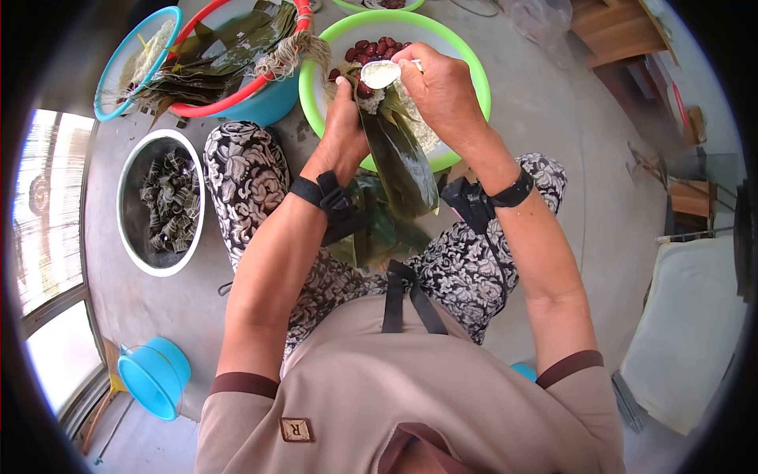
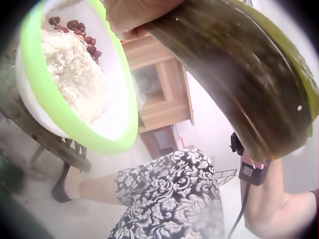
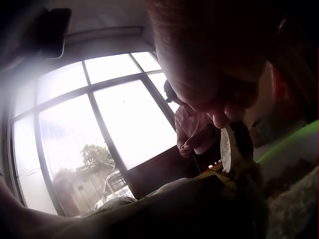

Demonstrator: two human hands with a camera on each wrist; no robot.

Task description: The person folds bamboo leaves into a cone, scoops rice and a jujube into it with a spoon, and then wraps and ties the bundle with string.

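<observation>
- My left hand (image 1: 346, 130) grasped a long leaf (image 1: 404, 174) near its far end, with the thumb and fingers bent around it.
- In this end of the leaf there were some white rice and one red date (image 1: 364, 90).
- The fingers of my right hand (image 1: 448, 93) pinched a white spoon (image 1: 380, 75); it was just over the filling, but I could not tell if it touched.
- The leaf hung across the near rim of the green-rimmed bowl (image 1: 476, 67).
- Inside this bowl, more rice lay nearer to me, and more dates lay at the far side.
- At its left, a red-rimmed tub (image 1: 272, 104) held many leaves, with string (image 1: 292, 54) over its rim.
- A white-rimmed basin (image 1: 122, 197), beside my knee, held dark wrapped bundles (image 1: 170, 201).
</observation>
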